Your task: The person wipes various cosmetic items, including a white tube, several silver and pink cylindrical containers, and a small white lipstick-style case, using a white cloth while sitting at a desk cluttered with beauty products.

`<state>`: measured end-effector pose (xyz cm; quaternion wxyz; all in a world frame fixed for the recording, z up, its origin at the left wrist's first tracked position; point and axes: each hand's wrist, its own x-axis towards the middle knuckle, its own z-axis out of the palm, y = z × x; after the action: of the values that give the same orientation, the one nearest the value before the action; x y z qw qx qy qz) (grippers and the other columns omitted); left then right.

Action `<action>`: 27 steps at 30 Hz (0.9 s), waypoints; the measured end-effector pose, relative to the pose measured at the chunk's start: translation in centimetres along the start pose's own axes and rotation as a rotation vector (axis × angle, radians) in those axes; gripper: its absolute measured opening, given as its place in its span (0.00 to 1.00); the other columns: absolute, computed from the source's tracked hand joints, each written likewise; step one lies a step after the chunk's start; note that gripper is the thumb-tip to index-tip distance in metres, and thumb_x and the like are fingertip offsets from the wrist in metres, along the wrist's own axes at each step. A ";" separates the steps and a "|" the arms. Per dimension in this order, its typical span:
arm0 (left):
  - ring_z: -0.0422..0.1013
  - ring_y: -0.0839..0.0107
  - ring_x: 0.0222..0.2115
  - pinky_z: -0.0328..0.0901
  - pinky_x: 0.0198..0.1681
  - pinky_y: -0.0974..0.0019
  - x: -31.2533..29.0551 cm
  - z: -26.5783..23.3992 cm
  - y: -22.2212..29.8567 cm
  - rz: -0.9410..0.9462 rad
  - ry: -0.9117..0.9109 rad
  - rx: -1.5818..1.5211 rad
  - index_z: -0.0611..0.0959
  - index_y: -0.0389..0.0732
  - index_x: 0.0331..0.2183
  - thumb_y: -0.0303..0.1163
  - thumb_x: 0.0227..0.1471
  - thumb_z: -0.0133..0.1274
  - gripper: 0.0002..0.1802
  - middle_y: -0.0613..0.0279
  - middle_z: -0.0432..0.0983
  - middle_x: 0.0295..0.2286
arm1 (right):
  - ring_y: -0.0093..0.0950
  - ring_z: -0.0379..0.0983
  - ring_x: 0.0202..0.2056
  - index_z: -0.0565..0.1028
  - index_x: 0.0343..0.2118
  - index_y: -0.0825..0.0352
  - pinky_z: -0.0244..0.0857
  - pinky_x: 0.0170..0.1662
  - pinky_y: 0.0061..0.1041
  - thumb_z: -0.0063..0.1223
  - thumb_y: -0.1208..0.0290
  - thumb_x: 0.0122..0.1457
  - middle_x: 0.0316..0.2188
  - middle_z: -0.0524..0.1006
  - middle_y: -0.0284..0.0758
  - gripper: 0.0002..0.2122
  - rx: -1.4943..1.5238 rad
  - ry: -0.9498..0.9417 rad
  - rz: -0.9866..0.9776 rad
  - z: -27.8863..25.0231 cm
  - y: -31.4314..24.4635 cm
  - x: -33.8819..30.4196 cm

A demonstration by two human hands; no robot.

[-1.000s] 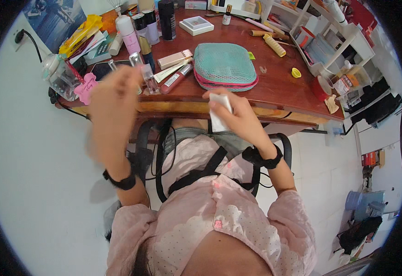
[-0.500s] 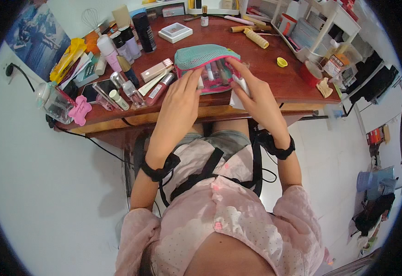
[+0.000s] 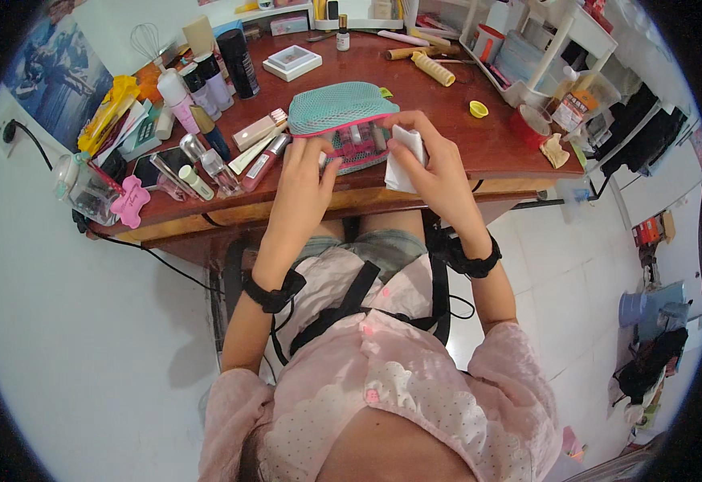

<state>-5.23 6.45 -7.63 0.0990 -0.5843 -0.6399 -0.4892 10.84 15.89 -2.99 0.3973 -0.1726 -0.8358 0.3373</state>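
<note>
A teal mesh pouch (image 3: 339,108) with pink trim lies on the desk in front of me, its front unzipped. Several small cosmetic tubes (image 3: 359,140) show inside it. My left hand (image 3: 301,181) is at the pouch's left front corner, thumb and fingers closed around a small pale object (image 3: 323,159), mostly hidden by the fingers. At the right front corner, my right hand (image 3: 439,165) grips a folded white tissue (image 3: 403,170), which hangs past the desk's front edge.
Left of the pouch stand or lie lip gloss tubes (image 3: 267,162), bottles (image 3: 216,92) and a pink clip (image 3: 131,201). Behind it sit a white square box (image 3: 292,62) and a small bottle (image 3: 343,34). To the right are a yellow cap (image 3: 478,108), a tape roll (image 3: 530,124) and a white rack (image 3: 572,48).
Both hands have drawn back toward me from the pouch opening. The tissue now shows more fully in my right hand. The whole view has shifted slightly.
</note>
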 end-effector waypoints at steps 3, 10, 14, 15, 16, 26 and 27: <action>0.67 0.57 0.30 0.62 0.34 0.65 0.2 -0.7 0.5 -0.052 0.063 -0.089 0.71 0.34 0.28 0.20 0.44 0.50 0.05 0.54 0.67 0.26 | 0.39 0.73 0.31 0.66 0.37 0.67 0.64 0.34 0.28 0.47 0.71 0.54 0.27 0.73 0.44 0.09 0.033 -0.046 -0.027 0.2 0.2 -0.1; 0.68 0.74 0.27 0.64 0.30 0.72 0.3 -3.5 4.1 -0.117 0.070 -0.315 0.73 0.37 0.31 0.19 0.43 0.53 0.09 0.63 0.71 0.28 | 0.24 0.68 0.24 0.66 0.34 0.66 0.61 0.29 0.21 0.49 0.68 0.55 0.22 0.71 0.35 0.09 0.123 0.056 0.101 0.1 -0.1 -0.5; 0.68 0.77 0.34 0.63 0.38 0.74 0.5 -5.2 5.3 -0.256 -0.033 -0.683 0.73 0.35 0.35 0.18 0.41 0.55 0.14 0.63 0.71 0.32 | 0.19 0.61 0.30 0.64 0.33 0.68 0.57 0.36 0.18 0.44 0.72 0.52 0.27 0.67 0.32 0.07 0.449 0.067 0.130 -0.9 -0.5 -0.7; 0.68 0.75 0.37 0.62 0.43 0.73 0.5 -5.5 5.2 -0.322 -0.110 -0.832 0.72 0.34 0.37 0.17 0.41 0.55 0.17 0.62 0.71 0.33 | 0.20 0.61 0.33 0.63 0.32 0.69 0.55 0.39 0.18 0.42 0.75 0.50 0.30 0.66 0.33 0.07 0.557 0.054 0.080 -1.1 -0.6 -0.8; 0.68 0.75 0.37 0.62 0.43 0.73 0.4 -5.7 5.1 -0.322 -0.109 -0.831 0.72 0.34 0.37 0.17 0.41 0.55 0.17 0.62 0.71 0.33 | 0.20 0.61 0.33 0.63 0.32 0.69 0.55 0.39 0.18 0.42 0.75 0.50 0.30 0.66 0.33 0.07 0.557 0.053 0.080 -1.1 -0.7 -0.8; 0.66 0.74 0.38 0.61 0.44 0.71 -0.2 -5.2 5.4 -0.222 -0.414 -0.905 0.76 0.31 0.34 0.20 0.38 0.59 0.16 0.60 0.67 0.38 | 0.32 0.63 0.41 0.64 0.35 0.69 0.56 0.44 0.26 0.48 0.75 0.49 0.38 0.65 0.39 0.10 0.090 -0.059 -0.222 -0.5 -3.4 -1.4; 0.66 0.74 0.38 0.61 0.44 0.71 -0.3 -5.1 5.2 -0.223 -0.413 -0.905 0.76 0.31 0.34 0.20 0.38 0.59 0.16 0.60 0.67 0.38 | 0.32 0.63 0.41 0.64 0.35 0.69 0.56 0.44 0.26 0.48 0.75 0.49 0.38 0.65 0.39 0.10 0.090 -0.060 -0.222 -0.6 -3.8 -1.5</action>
<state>-2.98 1.67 -2.60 -0.3455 -0.5815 -0.4283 -0.5992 12.19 12.63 -0.84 0.4143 -0.0508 -0.8453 0.3335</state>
